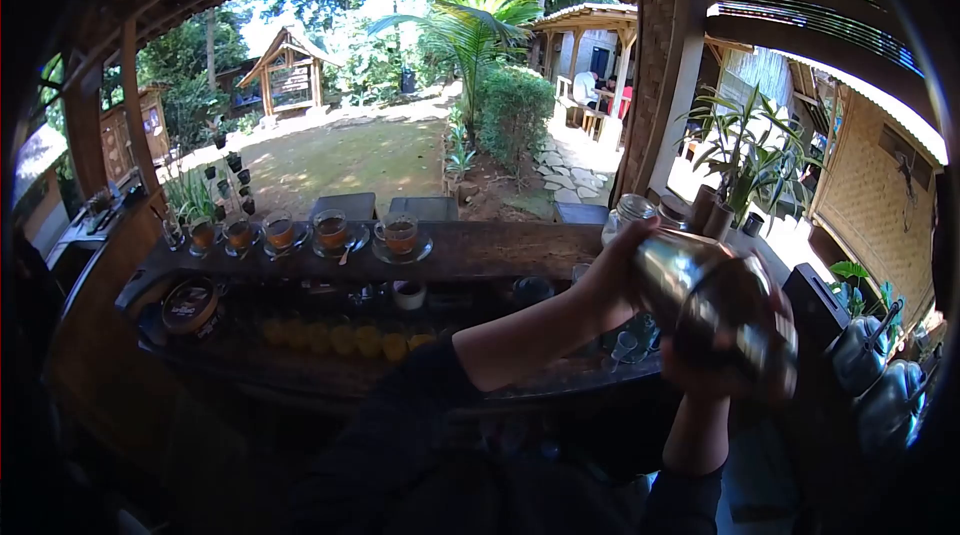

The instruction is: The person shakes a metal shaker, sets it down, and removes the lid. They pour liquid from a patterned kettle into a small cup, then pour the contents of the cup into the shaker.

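Observation:
A shiny metal cocktail shaker (pixel 705 290) is held up at a tilt, right of the middle of the head view, and its lower right end is smeared by motion. My left hand (pixel 618 270) is closed around its upper left end. Under the body, my right hand (pixel 700 372) grips the shaker from below, with most of its fingers hidden or dark. Close behind the left hand, a glass jar (pixel 632 210) stands on the wooden counter (pixel 520 247).
Glass cups of brown drink, such as one cup (pixel 398 231) on a saucer, line the counter's left half. Several yellow-filled glasses (pixel 368 341) stand on the shadowed lower shelf. Kettles (pixel 862 360) are at right. A potted plant (pixel 740 150) and a post (pixel 660 85) rise beyond.

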The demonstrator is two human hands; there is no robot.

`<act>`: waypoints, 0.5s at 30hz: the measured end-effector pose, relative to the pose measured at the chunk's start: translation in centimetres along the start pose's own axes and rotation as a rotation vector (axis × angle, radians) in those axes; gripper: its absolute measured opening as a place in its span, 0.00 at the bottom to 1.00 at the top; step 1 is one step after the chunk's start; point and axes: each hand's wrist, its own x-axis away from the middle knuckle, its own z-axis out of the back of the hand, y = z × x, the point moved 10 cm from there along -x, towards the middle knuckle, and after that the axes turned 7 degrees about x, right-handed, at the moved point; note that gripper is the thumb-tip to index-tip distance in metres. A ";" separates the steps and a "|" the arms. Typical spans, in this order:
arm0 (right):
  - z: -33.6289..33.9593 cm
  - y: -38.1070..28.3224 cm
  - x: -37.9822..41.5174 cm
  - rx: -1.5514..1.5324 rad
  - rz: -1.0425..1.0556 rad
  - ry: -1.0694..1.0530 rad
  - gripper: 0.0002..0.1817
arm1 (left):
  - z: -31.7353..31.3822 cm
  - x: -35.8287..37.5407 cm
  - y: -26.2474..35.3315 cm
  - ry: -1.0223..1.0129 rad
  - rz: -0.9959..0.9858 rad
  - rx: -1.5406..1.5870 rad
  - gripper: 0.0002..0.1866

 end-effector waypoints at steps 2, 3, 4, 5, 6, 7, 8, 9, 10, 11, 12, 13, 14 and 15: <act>-0.3 -0.5 0.9 -0.151 -0.090 -0.051 0.41 | -4.2 2.9 1.1 -0.086 -0.057 -0.103 0.25; -0.4 -1.0 1.5 -0.222 -0.141 -0.079 0.44 | -5.3 3.7 1.3 -0.195 -0.075 -0.170 0.25; -0.8 -1.5 2.3 -0.292 -0.198 -0.110 0.46 | -3.2 3.4 1.6 -0.094 -0.104 -0.133 0.26; -1.0 -0.8 2.6 -0.185 -0.188 -0.081 0.49 | -0.8 3.3 1.8 0.068 -0.066 -0.077 0.28; -1.2 -0.1 2.9 -0.077 -0.183 -0.051 0.51 | 1.7 2.5 1.6 0.067 0.057 -0.016 0.28; -1.7 0.8 2.6 0.100 -0.163 0.012 0.50 | 4.0 2.2 1.6 0.067 0.180 0.043 0.28; -2.2 1.7 2.4 0.278 -0.156 0.078 0.49 | 5.5 2.5 2.9 0.149 0.139 -0.014 0.28; -2.4 1.2 2.1 0.310 -0.171 0.101 0.47 | 5.0 3.4 3.5 0.151 0.135 -0.010 0.28; -2.6 0.7 1.8 0.341 -0.187 0.124 0.46 | 2.6 4.2 4.4 0.074 0.149 -0.086 0.27; -2.5 -1.5 2.7 0.284 -0.090 0.070 0.46 | 0.3 5.3 5.2 0.000 0.159 -0.158 0.27; -3.7 -4.3 2.3 0.314 -0.109 -0.042 0.48 | -2.4 6.9 6.3 -0.057 0.087 -0.173 0.24; -4.9 -7.1 2.1 0.344 -0.124 -0.157 0.50 | -4.3 8.3 6.9 -0.132 0.033 -0.313 0.23; -6.2 -9.9 2.0 0.374 -0.134 -0.271 0.52 | -6.2 9.8 7.6 -0.199 -0.032 -0.448 0.22; -7.0 -10.5 1.8 0.401 -0.092 -0.286 0.52 | -7.2 11.0 7.9 -0.240 -0.032 -0.475 0.22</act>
